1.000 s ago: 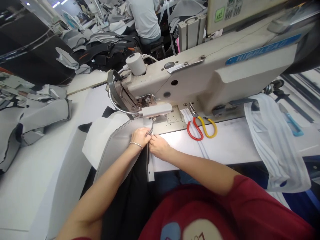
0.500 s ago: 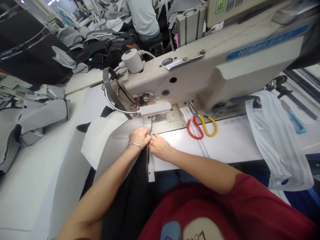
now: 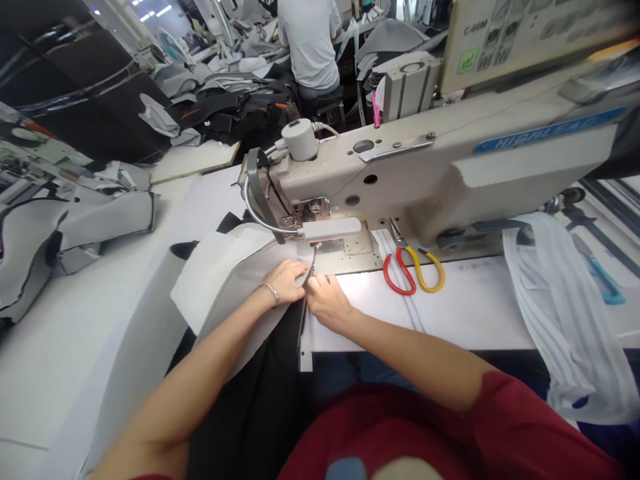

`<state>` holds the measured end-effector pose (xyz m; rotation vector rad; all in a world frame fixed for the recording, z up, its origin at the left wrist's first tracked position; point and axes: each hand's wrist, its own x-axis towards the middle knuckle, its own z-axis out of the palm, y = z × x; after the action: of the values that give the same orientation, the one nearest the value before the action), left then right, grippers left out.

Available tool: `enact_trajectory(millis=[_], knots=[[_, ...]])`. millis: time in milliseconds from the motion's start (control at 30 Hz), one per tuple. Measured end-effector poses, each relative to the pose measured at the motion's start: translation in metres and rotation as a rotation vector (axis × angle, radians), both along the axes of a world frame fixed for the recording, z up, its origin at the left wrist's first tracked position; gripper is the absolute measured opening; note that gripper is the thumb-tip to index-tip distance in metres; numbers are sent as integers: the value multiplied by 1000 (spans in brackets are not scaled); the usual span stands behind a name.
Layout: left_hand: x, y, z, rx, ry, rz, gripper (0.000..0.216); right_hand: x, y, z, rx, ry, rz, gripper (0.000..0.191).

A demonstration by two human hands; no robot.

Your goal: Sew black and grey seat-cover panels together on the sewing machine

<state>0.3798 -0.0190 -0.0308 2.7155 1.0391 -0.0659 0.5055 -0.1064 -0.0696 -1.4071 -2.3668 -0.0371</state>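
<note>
My left hand (image 3: 285,281) lies on a grey fabric panel (image 3: 235,293) with its fingers stretched toward the panel's dark edge and the thumb apart from them. Just to its right, my right hand (image 3: 327,303) has its fingers curled and pinched on the black edge strip (image 3: 303,320). Both hands are in front of the sewing machine (image 3: 400,173). The strip runs up under the machine's white lamp bar (image 3: 333,229), and the needle area is partly hidden there. Black fabric (image 3: 250,407) hangs down over my lap.
Scissors (image 3: 400,253) with red and yellow handles lie by the machine bed. A striped white band (image 3: 560,313) hangs over the table's front edge at right, near a blue-handled tool (image 3: 605,283). Grey padded pieces (image 3: 110,217) lie at left. A person in white (image 3: 310,43) sits beyond.
The view has shifted, so the machine appears lower and farther right. My left hand's fingers have loosened from a pinch at the edge and spread on the grey panel. My right hand keeps its pinch.
</note>
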Motion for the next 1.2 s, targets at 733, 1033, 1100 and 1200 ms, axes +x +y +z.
enact_trajectory(millis=[733,1033,1100,1200], knots=[[26,-24,4,100,60,353,30,1,20,-11,-70,-52,256,22],[42,-9,3,51,99,455,29,18,36,-10,-99,-59,260,21],[47,-3,5,43,118,466,30,24,43,-11,-113,-38,255,22],[56,6,7,58,171,494,30,31,54,-13,-131,25,242,23]])
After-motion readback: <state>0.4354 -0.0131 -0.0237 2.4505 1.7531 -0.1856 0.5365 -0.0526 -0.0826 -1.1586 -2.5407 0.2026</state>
